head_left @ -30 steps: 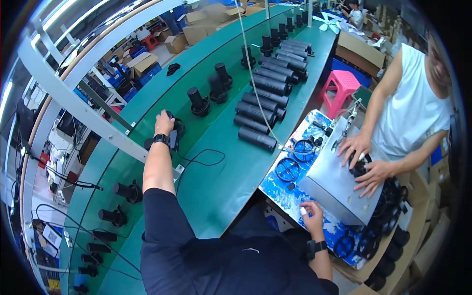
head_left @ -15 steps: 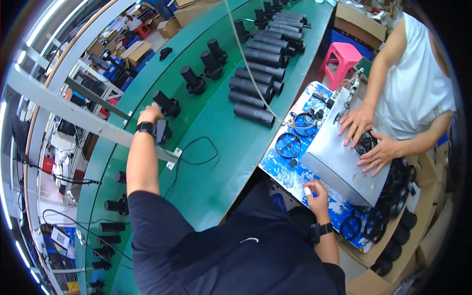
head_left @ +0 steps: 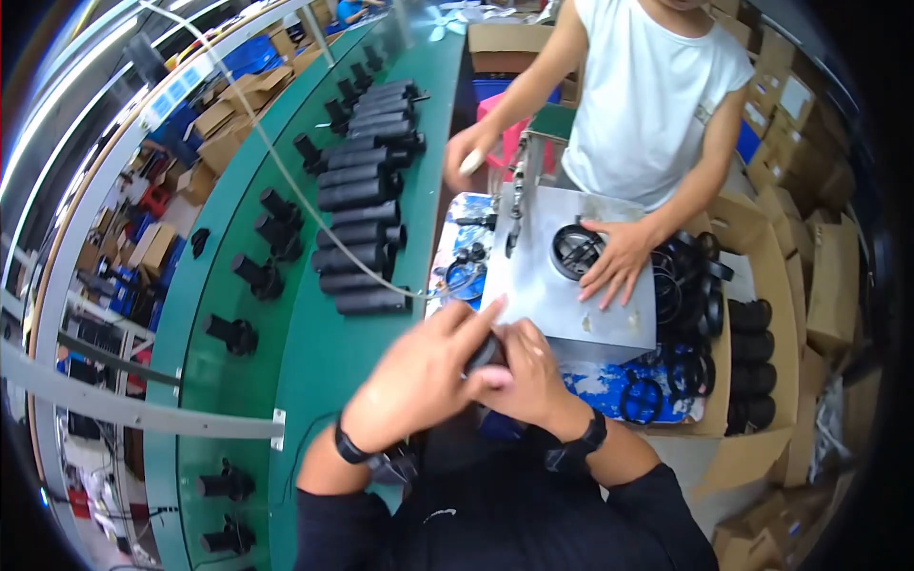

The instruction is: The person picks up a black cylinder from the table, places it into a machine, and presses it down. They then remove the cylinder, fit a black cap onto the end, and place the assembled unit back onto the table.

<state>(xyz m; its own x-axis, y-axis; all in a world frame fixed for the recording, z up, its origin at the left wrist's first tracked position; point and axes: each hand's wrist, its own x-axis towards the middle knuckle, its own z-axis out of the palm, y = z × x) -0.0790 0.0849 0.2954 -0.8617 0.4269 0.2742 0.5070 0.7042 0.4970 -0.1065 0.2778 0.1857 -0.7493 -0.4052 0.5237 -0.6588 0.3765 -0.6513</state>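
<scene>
Snugly, black part (head_left: 486, 353) between left hand (head_left: 415, 377), right hand (head_left: 535, 379).

Left hand (head_left: 416, 379) close beside right hand (head_left: 533, 379)

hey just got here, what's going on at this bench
The person wearing the camera has both hands together, the left hand and right hand gripping a small dark part, mostly hidden by the fingers. Across from them, a co-worker's hand rests at the edge of a round black part on top of a silver metal box. Black tubes lie in a row on the green bench.
</scene>
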